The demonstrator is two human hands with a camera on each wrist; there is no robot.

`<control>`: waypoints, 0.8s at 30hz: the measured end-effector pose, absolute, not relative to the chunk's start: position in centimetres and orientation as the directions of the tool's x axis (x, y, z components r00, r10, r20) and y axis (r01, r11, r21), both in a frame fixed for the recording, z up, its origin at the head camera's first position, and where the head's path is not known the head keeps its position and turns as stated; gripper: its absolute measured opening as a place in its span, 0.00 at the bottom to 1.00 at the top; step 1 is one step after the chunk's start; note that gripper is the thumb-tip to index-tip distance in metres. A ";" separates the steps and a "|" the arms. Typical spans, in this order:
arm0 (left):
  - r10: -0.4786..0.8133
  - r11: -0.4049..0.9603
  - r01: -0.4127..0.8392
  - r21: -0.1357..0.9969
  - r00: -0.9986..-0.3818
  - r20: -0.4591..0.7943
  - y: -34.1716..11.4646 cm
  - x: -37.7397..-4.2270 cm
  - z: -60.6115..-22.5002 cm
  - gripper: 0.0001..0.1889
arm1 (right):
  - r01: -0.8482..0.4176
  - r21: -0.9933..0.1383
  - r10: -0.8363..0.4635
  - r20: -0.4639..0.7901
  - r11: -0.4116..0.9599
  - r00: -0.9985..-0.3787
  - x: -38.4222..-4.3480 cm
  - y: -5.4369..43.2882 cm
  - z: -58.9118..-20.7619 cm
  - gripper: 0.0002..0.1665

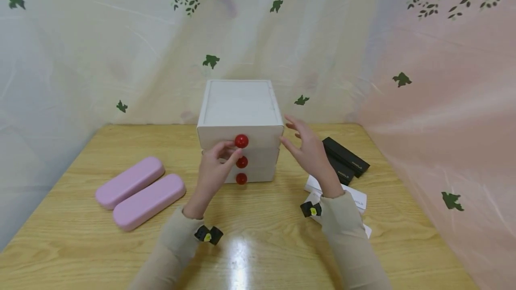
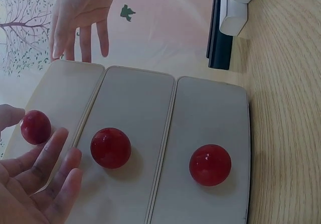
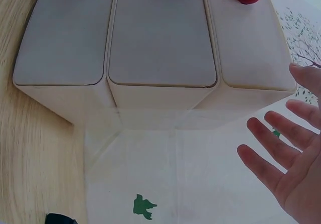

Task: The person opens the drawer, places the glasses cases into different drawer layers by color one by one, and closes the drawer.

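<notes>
A white three-drawer box (image 1: pixel 242 102) stands upright, each drawer front bearing a round red knob. My left hand (image 1: pixel 215 164) is at the top knob (image 2: pixel 35 127), thumb on one side and index finger on the other, pinching it. The middle knob (image 2: pixel 111 148) and bottom knob (image 2: pixel 210 165) are untouched. All drawers sit closed. Beside the box's upper right edge, my right hand (image 1: pixel 308 151) is raised with its fingers spread and holds nothing. Its thumb is close to the top drawer's corner; whether they touch I cannot tell.
Two pink oblong cases (image 1: pixel 149 202) lie side by side on the wooden table (image 1: pixel 258 236) at left. On the right are black boxes (image 1: pixel 346 155) and white boxes (image 1: pixel 356 198), partly behind my right forearm. A leaf-printed curtain (image 1: pixel 258 35) hangs behind the table.
</notes>
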State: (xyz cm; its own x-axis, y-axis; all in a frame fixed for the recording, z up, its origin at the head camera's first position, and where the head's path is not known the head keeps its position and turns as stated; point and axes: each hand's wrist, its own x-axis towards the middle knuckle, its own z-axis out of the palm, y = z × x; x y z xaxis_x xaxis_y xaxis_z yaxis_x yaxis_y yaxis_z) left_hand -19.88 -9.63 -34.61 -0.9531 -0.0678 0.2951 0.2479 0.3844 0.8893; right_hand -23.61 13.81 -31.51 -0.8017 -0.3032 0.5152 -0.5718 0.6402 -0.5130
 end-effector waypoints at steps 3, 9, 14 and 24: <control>-0.076 0.396 0.239 0.887 -0.954 0.291 -9.5 -19.9 -34.6 0.17 | -0.581 -0.531 -0.309 0.516 0.617 -0.799 -23.9 13.7 -31.3 0.35; -0.107 0.435 0.220 0.873 -0.950 0.293 -9.2 -19.9 -34.5 0.18 | -0.577 -0.569 -0.314 0.496 0.586 -0.809 -24.3 13.4 -31.0 0.34; -0.148 0.471 0.222 0.854 -0.934 0.325 -8.8 -20.0 -34.5 0.18 | -0.574 -0.584 -0.321 0.484 0.574 -0.814 -24.5 13.3 -31.0 0.33; -0.225 0.542 0.235 0.807 -0.884 0.409 -7.9 -20.2 -34.6 0.17 | -0.572 -0.612 -0.328 0.472 0.547 -0.818 -24.9 13.2 -30.8 0.29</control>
State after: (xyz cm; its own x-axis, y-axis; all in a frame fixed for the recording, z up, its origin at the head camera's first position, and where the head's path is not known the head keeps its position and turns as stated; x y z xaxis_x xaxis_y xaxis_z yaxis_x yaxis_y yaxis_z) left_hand -20.21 -7.86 -34.55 -0.8843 -0.2255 0.4089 0.2350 0.5418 0.8070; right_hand -24.94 13.15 -30.79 -0.8183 -0.3284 0.4717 -0.5720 0.5466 -0.6116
